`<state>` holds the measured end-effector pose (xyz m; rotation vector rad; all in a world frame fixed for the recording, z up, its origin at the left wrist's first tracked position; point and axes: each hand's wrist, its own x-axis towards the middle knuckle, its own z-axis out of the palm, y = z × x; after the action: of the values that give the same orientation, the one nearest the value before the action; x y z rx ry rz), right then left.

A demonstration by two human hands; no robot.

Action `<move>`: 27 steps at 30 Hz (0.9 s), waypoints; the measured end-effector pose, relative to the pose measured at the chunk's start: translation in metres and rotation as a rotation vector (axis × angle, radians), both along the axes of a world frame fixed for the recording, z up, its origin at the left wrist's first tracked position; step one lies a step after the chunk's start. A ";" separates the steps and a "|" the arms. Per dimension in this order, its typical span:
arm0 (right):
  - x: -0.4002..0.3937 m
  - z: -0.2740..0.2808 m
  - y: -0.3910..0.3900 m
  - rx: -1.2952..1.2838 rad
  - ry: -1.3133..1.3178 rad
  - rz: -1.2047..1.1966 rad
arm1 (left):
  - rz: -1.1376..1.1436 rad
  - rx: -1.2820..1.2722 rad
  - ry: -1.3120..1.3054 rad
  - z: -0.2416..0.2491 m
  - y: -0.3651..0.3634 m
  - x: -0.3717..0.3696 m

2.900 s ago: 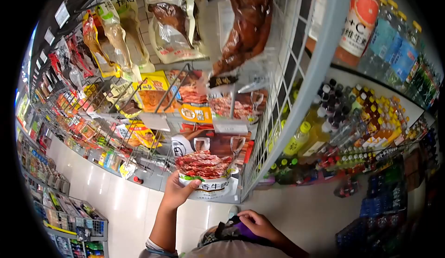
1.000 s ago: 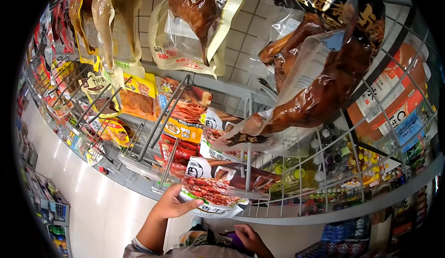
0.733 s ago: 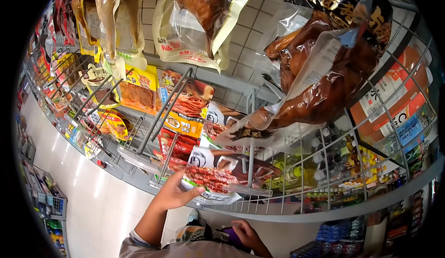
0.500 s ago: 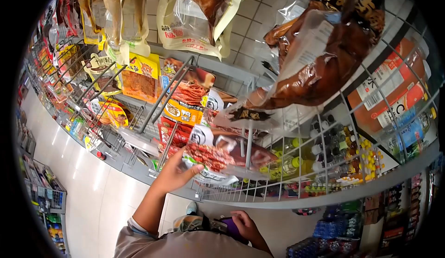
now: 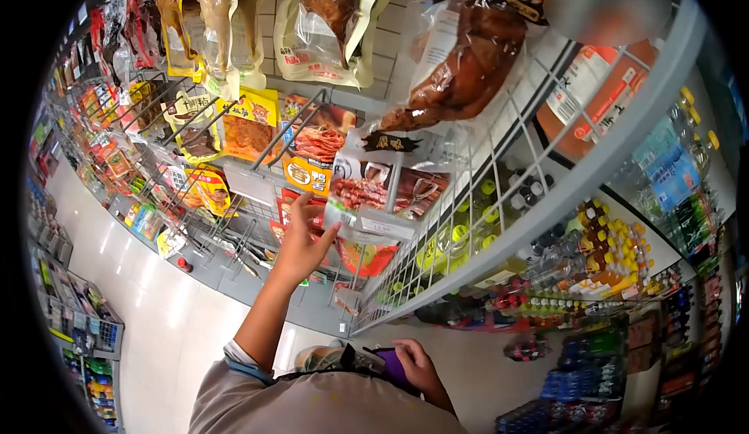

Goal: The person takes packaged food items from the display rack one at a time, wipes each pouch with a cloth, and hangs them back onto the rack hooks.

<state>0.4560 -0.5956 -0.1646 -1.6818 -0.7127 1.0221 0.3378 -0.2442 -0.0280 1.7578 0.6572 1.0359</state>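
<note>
My left hand [image 5: 303,239] is raised at the rack, its thumb and index finger apart. The thumb tip is right at the lower left corner of a meat packet [image 5: 367,194], which hangs with a white label and a pale price-tag holder [image 5: 388,226] in front of it. Red packets [image 5: 365,258] hang below and behind it. At my waist, my right hand [image 5: 419,368] is curled against a purple object [image 5: 395,370], partly hidden by the hand; its kind does not show.
Vacuum-packed meats [image 5: 460,67] hang above on the rack. Metal hooks [image 5: 300,126] stick out at left. A wire mesh side panel [image 5: 499,223] stands at right, with bottles [image 5: 601,247] beyond it. Pale tiled floor [image 5: 148,278] lies at lower left.
My left thumb and fingers have come off the meat packet, which was tilted up in the hand and now hangs back on the rack. The view has shifted. My right hand stays at the purple object.
</note>
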 end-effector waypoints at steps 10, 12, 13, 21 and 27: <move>-0.003 0.014 -0.038 -0.149 0.114 0.444 | -0.037 0.005 0.465 -0.022 -0.104 -0.118; 0.001 0.014 -0.031 -0.144 0.024 0.491 | -0.305 -0.164 0.557 -0.038 -0.136 -0.136; -0.006 0.028 -0.020 -0.136 -0.042 0.451 | -0.384 -0.280 0.581 -0.034 -0.154 -0.139; -0.068 0.036 0.051 0.433 0.372 0.771 | -0.361 -0.307 0.729 -0.017 -0.226 -0.180; -0.119 0.042 0.065 0.160 0.302 0.764 | 0.121 -0.279 0.687 -0.009 -0.237 -0.261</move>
<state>0.3365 -0.5311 -0.1223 -1.0772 -1.2326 1.6486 0.0763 -0.4813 -0.0372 1.8253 1.2767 0.3612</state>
